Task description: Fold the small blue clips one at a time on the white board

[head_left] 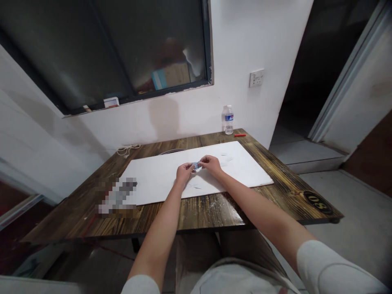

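Between my two hands, over the middle of a white board (pixel 159 175), is a small blue-and-white item (pixel 196 165), perhaps a little box or packet; its kind is too small to make out. My left hand (pixel 184 171) pinches its left side with thumb and fingers. On the other side, my right hand (pixel 211 164) grips the right end with closed fingertips. The fingers cover part of the item. Several thin dark marks or slivers (pixel 226 154) show on the board to the right of my hands, with others just below them.
The board lies on a dark wooden table (pixel 214 208). At the back stand a plastic bottle (pixel 228 120) and a red pen-like stick (pixel 240 135). A pale cord (pixel 127 150) lies at the back left, and a pixelated patch (pixel 118 196) hides something on the left.
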{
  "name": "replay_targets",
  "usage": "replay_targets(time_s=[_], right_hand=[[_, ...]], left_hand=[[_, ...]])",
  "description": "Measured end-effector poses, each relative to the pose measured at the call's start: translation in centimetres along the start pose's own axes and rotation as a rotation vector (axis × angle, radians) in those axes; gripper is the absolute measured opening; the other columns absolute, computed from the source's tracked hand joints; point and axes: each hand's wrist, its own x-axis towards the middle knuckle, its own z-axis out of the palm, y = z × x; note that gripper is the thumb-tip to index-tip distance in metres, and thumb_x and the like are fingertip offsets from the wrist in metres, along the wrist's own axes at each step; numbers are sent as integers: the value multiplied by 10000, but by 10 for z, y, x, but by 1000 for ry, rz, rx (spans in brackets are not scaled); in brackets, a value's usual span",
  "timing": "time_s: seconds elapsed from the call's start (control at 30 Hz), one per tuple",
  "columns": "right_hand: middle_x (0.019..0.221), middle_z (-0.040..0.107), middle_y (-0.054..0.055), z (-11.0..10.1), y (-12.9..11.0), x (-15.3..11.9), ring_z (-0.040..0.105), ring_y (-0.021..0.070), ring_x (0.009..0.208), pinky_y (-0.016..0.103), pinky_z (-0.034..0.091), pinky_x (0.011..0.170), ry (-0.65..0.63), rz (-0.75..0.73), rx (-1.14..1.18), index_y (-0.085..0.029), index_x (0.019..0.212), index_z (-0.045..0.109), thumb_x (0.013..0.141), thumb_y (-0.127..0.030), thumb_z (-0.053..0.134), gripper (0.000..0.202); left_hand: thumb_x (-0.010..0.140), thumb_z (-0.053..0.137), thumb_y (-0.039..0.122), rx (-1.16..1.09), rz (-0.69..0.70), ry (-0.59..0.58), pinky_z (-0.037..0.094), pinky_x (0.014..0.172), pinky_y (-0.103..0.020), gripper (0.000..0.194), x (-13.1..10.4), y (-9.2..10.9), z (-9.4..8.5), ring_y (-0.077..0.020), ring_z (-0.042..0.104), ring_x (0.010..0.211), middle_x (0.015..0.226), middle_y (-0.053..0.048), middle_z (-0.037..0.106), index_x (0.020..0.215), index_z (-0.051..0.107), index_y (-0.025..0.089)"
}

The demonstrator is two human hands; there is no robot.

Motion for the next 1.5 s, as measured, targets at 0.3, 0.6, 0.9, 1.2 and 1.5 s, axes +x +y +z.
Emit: replay_targets(time_s=[0.3,0.6,0.9,1.2,1.5], right_hand=[[671,676,9,-5,-5,3,594,149,622,262,462,626,-20,-50,-158,-180,716,663,708,-396,700,220],[1429,465,169,-51,0,6,299,352,1360,550,193,1094,74,150,-1094,-133,1336,508,910,-275,480,450],[1049,674,162,-55,-17,2,589,252,1005,344,388,886,-145,99,-1298,-123,1112,639,897,-94,401,323],[1013,681,159,-51,-28,1,606,234,950,294,393,785,-182,63,-1360,-111,1035,673,862,-65,457,280],[1006,679,169,-49,-30,0,617,242,956,303,398,798,-183,48,-1353,-104,1023,673,875,-72,451,269]], left_hand=[[633,785,353,8,16,46,491,558,-235,296,4,-5,-2,-142,645,550,738,-71,725,811,730,123],[618,790,381,-23,-28,174,493,536,-225,375,11,-15,-7,-142,643,562,691,-64,707,865,728,106],[614,798,359,-49,-34,180,494,528,-219,361,8,-12,-5,-133,639,547,695,-57,706,860,724,107],[630,791,350,-40,-39,180,514,561,-231,348,6,-10,-4,-136,651,571,738,-64,717,875,726,111],[619,796,364,-26,-39,177,503,530,-222,369,9,-13,-6,-136,647,547,717,-62,711,871,718,105]])
